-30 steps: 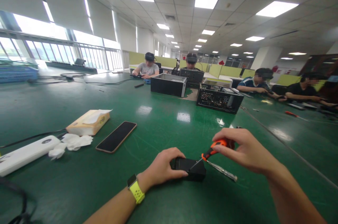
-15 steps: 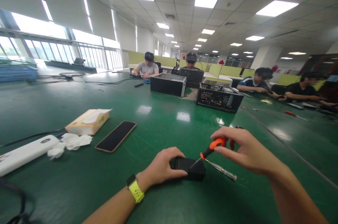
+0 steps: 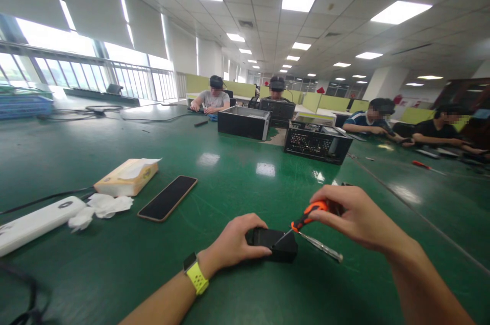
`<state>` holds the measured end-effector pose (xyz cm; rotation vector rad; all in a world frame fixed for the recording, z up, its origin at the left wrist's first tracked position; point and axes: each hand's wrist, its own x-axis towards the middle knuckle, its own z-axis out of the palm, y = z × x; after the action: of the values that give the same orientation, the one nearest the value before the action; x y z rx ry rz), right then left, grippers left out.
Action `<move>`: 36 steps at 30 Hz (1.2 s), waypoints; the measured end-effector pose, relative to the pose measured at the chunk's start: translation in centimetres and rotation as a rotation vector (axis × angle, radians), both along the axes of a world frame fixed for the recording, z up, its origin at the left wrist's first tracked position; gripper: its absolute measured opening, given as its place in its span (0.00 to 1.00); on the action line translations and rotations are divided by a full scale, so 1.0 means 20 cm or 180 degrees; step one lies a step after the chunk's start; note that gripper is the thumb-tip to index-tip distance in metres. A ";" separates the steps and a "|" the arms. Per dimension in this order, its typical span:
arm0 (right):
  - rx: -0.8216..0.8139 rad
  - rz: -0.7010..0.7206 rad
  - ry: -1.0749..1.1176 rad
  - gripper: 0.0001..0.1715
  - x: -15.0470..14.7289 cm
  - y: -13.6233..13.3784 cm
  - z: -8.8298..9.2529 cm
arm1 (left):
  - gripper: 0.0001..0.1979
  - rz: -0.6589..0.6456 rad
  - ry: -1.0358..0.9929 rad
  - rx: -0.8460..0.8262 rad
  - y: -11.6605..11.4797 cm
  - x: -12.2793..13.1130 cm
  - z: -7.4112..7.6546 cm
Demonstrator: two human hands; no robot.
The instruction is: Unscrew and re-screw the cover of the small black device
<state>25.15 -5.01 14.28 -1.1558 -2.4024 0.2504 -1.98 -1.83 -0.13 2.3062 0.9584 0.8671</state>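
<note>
On the green table (image 3: 229, 187), a small black box (image 3: 282, 244) lies in front of me. My left hand (image 3: 241, 241) grips its left end between thumb and fingers. My right hand (image 3: 350, 215) holds an orange and black screwdriver (image 3: 306, 217) by the handle, tilted, with its tip at the top face of the box near my left thumb. A silver metal tool (image 3: 321, 246) lies on the table just right of the box, under the screwdriver. A small dark object behind my right fingers is mostly hidden.
A phone (image 3: 168, 198), a tissue pack (image 3: 128, 177), crumpled tissues (image 3: 103, 208) and a white power strip (image 3: 42, 223) are at left. Two black computer cases (image 3: 244, 123) (image 3: 317, 142) stand farther back. Several people sit around the table. A red screwdriver (image 3: 421, 164) lies far right.
My right hand has shifted slightly on the handle, and the screwdriver handle has turned. My left hand and the black box look the same.
</note>
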 end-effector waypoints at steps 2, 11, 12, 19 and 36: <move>-0.0012 0.0211 -0.0001 0.09 0.00 -0.01 0.01 | 0.19 -0.0005 0.0003 -0.0007 0.00 0.00 0.00; 0.0041 0.0152 -0.0075 0.13 0.00 -0.03 0.01 | 0.19 -0.0002 -0.0001 -0.0023 0.00 0.00 0.00; 0.0017 0.0123 -0.0092 0.12 0.00 -0.03 0.01 | 0.19 -0.0008 0.0003 -0.0018 0.00 0.00 0.01; -0.0050 0.0033 -0.0084 0.09 0.00 -0.01 0.00 | 0.19 -0.0007 0.0025 -0.0025 0.00 0.00 0.00; -0.0048 0.0219 -0.0052 0.08 0.00 0.01 0.00 | 0.19 -0.0016 0.0069 -0.0002 0.00 0.00 0.02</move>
<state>25.11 -4.80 14.28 -1.0869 -2.4616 0.2828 -1.98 -1.92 0.23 2.3211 0.9615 0.8411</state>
